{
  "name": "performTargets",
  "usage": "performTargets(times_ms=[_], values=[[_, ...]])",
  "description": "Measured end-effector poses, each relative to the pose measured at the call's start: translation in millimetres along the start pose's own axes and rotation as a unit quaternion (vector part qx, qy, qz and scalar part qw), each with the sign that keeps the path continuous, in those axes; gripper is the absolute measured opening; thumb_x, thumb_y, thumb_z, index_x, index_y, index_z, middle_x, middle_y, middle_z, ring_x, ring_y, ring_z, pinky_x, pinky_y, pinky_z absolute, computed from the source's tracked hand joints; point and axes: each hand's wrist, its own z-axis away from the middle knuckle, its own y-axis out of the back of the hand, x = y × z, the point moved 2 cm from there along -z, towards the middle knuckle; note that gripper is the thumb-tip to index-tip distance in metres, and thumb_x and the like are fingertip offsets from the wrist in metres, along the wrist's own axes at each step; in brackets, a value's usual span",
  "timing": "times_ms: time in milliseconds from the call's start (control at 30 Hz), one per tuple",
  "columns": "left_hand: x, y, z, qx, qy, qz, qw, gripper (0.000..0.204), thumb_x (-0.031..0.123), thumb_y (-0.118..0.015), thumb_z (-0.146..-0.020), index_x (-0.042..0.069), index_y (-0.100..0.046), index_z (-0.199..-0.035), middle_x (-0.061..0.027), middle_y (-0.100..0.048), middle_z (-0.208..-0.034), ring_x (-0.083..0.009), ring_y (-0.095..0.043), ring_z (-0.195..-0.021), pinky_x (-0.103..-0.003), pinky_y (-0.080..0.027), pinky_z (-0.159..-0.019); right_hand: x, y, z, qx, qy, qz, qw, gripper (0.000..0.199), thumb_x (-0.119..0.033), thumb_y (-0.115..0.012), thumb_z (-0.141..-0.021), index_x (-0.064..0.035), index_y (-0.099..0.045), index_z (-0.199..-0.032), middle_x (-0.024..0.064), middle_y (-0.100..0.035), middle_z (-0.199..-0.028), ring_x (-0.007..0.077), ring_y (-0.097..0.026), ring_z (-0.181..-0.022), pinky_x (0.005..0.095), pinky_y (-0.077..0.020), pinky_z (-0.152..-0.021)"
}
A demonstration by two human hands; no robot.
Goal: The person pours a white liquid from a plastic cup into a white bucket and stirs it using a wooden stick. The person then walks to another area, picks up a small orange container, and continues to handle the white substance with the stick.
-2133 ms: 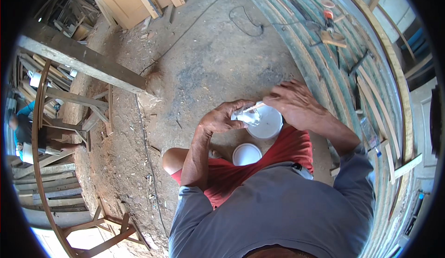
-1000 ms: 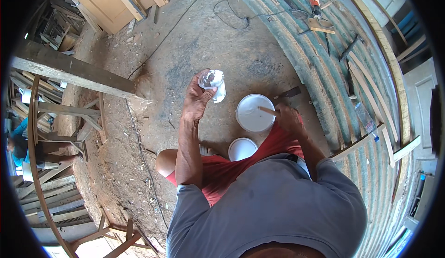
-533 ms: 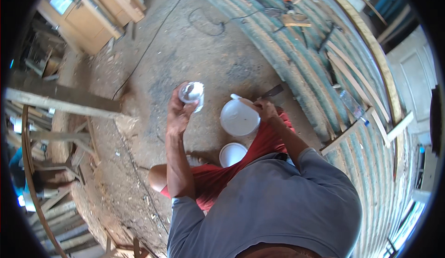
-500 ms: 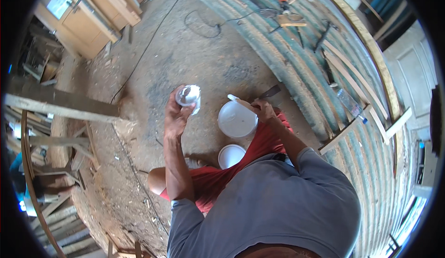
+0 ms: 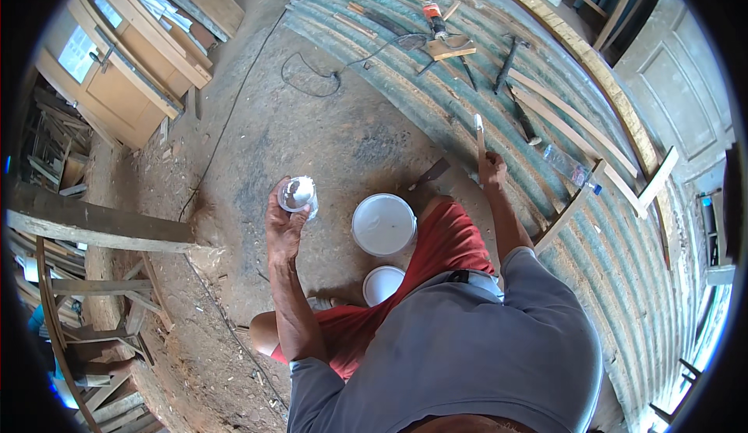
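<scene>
Swinging away from the larger white tub [image 5: 371,252], a person's right hand [image 5: 492,170] is now gripping a white-tipped wooden stick [image 5: 481,145] over the left edge of the corrugated sheet [image 5: 436,106]; the left hand [image 5: 284,223], fingers closed around it, is still holding up a clear cup [image 5: 312,205] of white paste above the floor; the shift is leaving stick and cup well apart, the tub standing between them, just beyond the sheet's edge, neither hand touching it.
</scene>
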Motion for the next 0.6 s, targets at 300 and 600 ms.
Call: performTargets(times_ms=[300, 600], values=[[-3, -5, -1, -0.013, -0.008, -0.013, 1.000, 0.068, -0.012, -0.072, -0.084, 0.004, -0.045, -0.145, -0.0070, -0.059, -0.135, -0.0186, -0.058, -0.124, -0.035, -0.047, -0.108, 4, 4, -7, 0.048, -0.023, 0.113, 0.992, 0.032, -0.029, -0.073, -0.086, -0.0103, -0.074, -0.112, 0.0090, -0.076, -0.100, 0.0209, -0.072, -0.091, 0.0342, -0.0541, -0.083], [0, -4, 2, 0.000, -0.019, -0.021, 1.000, 0.068, -0.013, -0.072, -0.084, 0.006, -0.047, -0.145, -0.0060, -0.060, -0.134, -0.0190, -0.059, -0.122, -0.034, -0.050, -0.104, -15, -7, 18, 0.038, 0.050, 0.217, 0.974, 0.028, -0.016, -0.062, -0.085, -0.0106, -0.071, -0.110, 0.0165, -0.074, -0.103, 0.0329, -0.070, -0.099, 0.0423, -0.0534, -0.087]])
